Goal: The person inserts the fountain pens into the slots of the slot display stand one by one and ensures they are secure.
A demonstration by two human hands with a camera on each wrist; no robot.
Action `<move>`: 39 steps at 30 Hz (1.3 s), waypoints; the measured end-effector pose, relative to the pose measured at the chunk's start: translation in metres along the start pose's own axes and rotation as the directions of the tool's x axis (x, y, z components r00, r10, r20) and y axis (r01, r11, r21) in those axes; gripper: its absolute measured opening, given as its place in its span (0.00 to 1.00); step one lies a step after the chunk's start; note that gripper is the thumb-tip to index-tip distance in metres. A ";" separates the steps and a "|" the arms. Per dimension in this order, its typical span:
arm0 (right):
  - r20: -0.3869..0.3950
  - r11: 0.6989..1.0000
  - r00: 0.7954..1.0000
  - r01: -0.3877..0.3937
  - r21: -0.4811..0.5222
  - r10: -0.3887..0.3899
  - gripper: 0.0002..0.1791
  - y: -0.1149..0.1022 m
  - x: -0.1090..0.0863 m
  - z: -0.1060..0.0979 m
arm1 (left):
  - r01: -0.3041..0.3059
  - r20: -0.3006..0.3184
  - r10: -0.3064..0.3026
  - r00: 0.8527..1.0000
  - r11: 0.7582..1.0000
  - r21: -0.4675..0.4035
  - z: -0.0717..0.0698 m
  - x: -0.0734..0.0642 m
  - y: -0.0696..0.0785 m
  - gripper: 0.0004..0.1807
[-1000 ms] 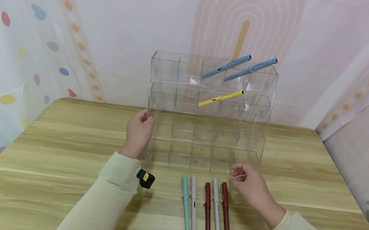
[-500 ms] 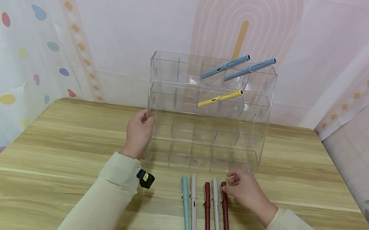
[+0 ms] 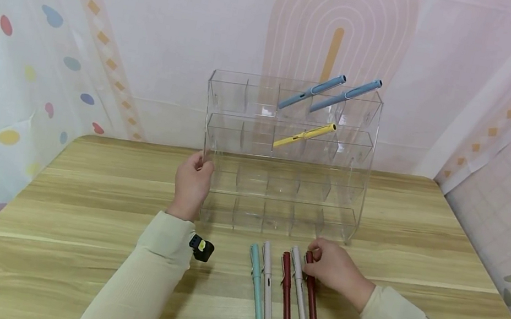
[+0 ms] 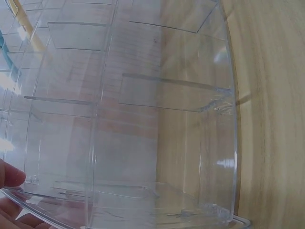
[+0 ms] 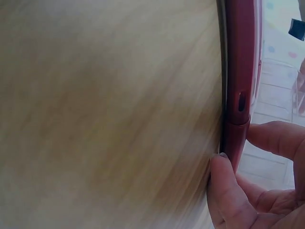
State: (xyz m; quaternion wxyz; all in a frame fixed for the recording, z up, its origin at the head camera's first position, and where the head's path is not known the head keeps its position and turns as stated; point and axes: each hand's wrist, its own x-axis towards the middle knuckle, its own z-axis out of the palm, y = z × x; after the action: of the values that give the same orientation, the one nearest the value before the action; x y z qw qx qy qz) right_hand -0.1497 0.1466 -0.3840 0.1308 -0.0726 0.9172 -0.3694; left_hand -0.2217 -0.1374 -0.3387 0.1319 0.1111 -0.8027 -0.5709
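Observation:
A clear acrylic display rack [image 3: 277, 224] with stepped tiers of compartments stands upright on the table. Its left side edge is held by my left hand [image 3: 191, 185], thumb in front. On the table before the rack, my right hand [image 3: 336, 265] pinches the upper, clip end of the rightmost dark red pen [image 3: 310, 308]. In the right wrist view, thumb and finger lie on either side of that pen. Left of it lie a pale lilac pen [image 3: 299, 292], another dark red pen [image 3: 286, 298], a second lilac pen [image 3: 267, 287] and a turquoise pen [image 3: 257, 288].
Two blue pens [image 3: 313, 92] lean in the rack's top tier, and a yellow pen [image 3: 306, 136] leans in the tier below. The wood-grain table [image 3: 96, 246] reaches back to a patterned curtain [image 3: 180, 30].
My right hand has come left and toward me from beside the rack's lower right corner onto the rightmost dark red pen. My left hand stays on the rack.

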 end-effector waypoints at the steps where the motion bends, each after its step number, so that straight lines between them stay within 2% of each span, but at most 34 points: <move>1: 0.002 1.000 1.000 0.005 -0.010 -0.005 0.21 0.000 0.000 0.000 | -0.003 -0.003 0.003 1.000 1.000 0.000 0.000 0.000 0.000 0.18; 11: -0.002 0.998 1.000 0.010 -0.062 -0.010 0.14 0.001 0.002 0.001 | 0.004 -0.010 -0.005 1.000 1.000 -0.003 0.002 0.000 0.001 0.18; 16: -0.004 0.999 1.000 0.004 -0.051 -0.004 0.09 0.003 0.004 0.001 | 0.013 -0.004 -0.013 1.000 1.000 -0.004 0.001 -0.001 0.002 0.19; 22: 0.002 0.999 0.999 -0.035 0.040 0.035 0.10 0.004 0.004 -0.001 | 0.017 -0.002 -0.017 1.000 1.000 -0.008 0.001 -0.001 0.002 0.19; 27: -0.007 0.990 0.998 -0.061 0.127 0.062 0.14 0.005 0.001 -0.008 | 0.018 0.001 -0.018 1.000 1.000 -0.023 0.002 -0.001 0.001 0.20; 35: -0.024 0.975 0.998 -0.051 0.216 0.058 0.18 -0.003 -0.004 -0.033 | 0.008 -0.004 -0.008 1.000 0.999 -0.031 0.003 -0.001 -0.001 0.20; 39: -0.056 0.952 0.997 -0.029 0.304 0.048 0.19 -0.009 -0.006 -0.047 | 0.004 -0.012 -0.004 1.000 1.000 -0.018 0.003 -0.001 -0.001 0.20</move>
State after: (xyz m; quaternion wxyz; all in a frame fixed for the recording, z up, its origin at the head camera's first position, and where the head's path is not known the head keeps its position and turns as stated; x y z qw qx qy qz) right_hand -0.1573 0.1727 -0.3435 0.1188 -0.0222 0.8545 -0.5052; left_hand -0.2218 -0.1347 -0.3407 0.1364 0.1149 -0.7966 -0.5776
